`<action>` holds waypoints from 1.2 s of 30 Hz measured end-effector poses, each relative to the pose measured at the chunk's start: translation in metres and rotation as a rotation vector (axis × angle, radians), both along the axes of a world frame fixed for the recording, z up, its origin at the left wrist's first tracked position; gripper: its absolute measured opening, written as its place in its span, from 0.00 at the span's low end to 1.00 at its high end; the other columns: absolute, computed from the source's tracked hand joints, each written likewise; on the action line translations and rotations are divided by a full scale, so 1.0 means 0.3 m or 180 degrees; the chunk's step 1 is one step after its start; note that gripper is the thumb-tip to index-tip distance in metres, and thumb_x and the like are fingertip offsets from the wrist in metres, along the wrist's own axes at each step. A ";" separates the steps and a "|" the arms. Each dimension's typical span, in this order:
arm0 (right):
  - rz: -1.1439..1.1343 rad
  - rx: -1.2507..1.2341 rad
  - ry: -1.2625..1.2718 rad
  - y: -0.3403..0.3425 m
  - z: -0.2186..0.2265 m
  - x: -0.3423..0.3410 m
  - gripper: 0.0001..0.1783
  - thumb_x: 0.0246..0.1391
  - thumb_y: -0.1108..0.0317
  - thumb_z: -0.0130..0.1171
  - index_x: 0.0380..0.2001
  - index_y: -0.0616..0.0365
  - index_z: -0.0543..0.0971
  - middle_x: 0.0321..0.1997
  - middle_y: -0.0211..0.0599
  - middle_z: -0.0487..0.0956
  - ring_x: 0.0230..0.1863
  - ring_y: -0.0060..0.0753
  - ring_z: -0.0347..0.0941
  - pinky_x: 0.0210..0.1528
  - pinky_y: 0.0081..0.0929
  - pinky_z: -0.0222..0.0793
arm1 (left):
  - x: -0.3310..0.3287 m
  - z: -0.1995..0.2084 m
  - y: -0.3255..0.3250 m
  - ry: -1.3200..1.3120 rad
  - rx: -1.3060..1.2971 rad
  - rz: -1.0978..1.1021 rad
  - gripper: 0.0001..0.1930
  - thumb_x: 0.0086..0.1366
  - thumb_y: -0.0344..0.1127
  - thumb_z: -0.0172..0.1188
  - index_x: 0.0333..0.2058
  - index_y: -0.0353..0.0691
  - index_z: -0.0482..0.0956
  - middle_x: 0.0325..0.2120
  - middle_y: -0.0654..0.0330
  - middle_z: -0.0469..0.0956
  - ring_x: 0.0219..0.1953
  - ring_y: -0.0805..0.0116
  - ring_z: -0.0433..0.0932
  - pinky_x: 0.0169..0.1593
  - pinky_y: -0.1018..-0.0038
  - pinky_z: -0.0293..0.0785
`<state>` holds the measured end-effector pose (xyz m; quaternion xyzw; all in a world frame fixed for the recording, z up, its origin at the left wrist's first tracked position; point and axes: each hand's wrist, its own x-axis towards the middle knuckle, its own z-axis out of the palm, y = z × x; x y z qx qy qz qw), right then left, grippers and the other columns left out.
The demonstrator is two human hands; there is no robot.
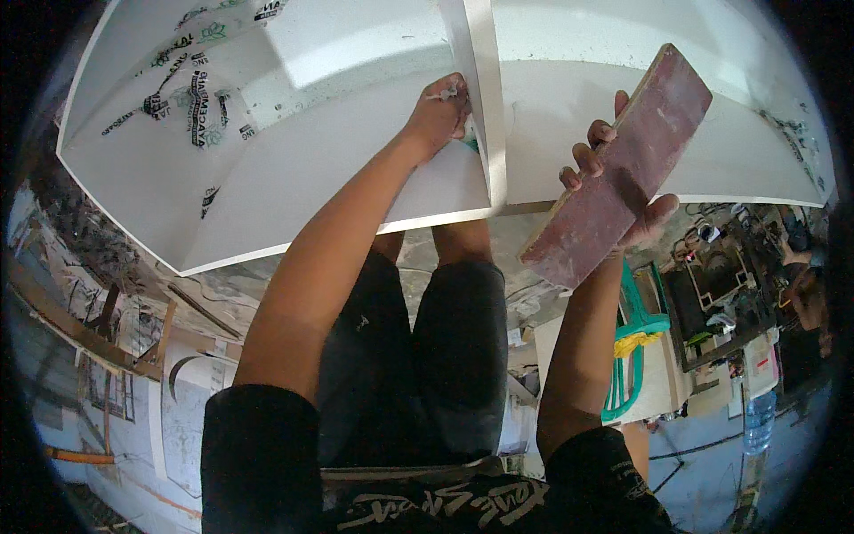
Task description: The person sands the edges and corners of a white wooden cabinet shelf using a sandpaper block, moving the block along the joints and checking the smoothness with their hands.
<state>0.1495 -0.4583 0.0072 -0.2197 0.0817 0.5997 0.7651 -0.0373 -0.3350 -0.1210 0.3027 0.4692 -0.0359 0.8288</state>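
Note:
In my right hand is a long flat sanding block with a reddish-brown face, held at a slant above the right compartment's near edge. My fingers wrap one long side of it and my thumb the other. My left hand is closed in a fist beside the upright divider of a white cabinet. Whatever it may hold is hidden by the fingers; a small pale spot shows on top of the fist. The cabinet lies open side up, with printed film on its left inner panel.
My legs stand against the cabinet's near edge. To the right are a green plastic chair with a yellow cloth, a dark cluttered frame and a clear blue bottle. A pale panel and wooden strips lie at left.

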 end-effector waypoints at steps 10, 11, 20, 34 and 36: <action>0.0043 -0.0037 0.0115 -0.002 0.010 -0.015 0.69 0.47 0.46 0.75 0.76 0.56 0.37 0.58 0.39 0.64 0.47 0.36 0.63 0.49 0.41 0.63 | -0.179 -0.154 0.066 0.0372 0.2713 -0.2595 0.27 0.57 0.17 0.51 0.57 0.40 0.77 0.49 0.52 0.81 0.49 0.62 0.79 0.56 0.69 0.72; 0.0051 -0.0022 0.0132 -0.014 0.012 -0.007 0.69 0.47 0.45 0.74 0.76 0.54 0.36 0.59 0.41 0.65 0.47 0.37 0.65 0.49 0.42 0.64 | -0.249 -0.163 0.158 0.0643 0.2378 -0.2625 0.28 0.59 0.18 0.51 0.59 0.40 0.75 0.51 0.50 0.80 0.51 0.61 0.78 0.58 0.68 0.71; 0.0012 0.0141 0.0163 -0.024 0.012 0.002 0.69 0.45 0.44 0.75 0.76 0.49 0.37 0.59 0.43 0.66 0.48 0.40 0.67 0.48 0.45 0.66 | -0.511 0.099 0.457 0.1409 0.2601 -0.2020 0.10 0.73 0.39 0.53 0.39 0.37 0.71 0.24 0.50 0.74 0.24 0.58 0.72 0.35 0.65 0.71; -0.1030 0.0745 0.0282 -0.032 0.023 -0.066 0.70 0.43 0.46 0.78 0.76 0.45 0.38 0.55 0.40 0.67 0.45 0.37 0.66 0.46 0.42 0.66 | 0.283 0.649 0.299 -0.0452 0.4677 -0.3870 0.19 0.53 0.42 0.72 0.42 0.43 0.82 0.41 0.59 0.81 0.52 0.59 0.75 0.53 0.62 0.68; -0.1223 0.0911 0.0284 -0.028 0.053 -0.064 0.70 0.43 0.46 0.78 0.76 0.45 0.39 0.55 0.38 0.67 0.44 0.35 0.65 0.45 0.41 0.64 | 0.379 0.502 0.300 -0.0537 0.3654 -0.5563 0.24 0.54 0.48 0.71 0.47 0.43 0.82 0.44 0.56 0.81 0.57 0.57 0.72 0.56 0.61 0.68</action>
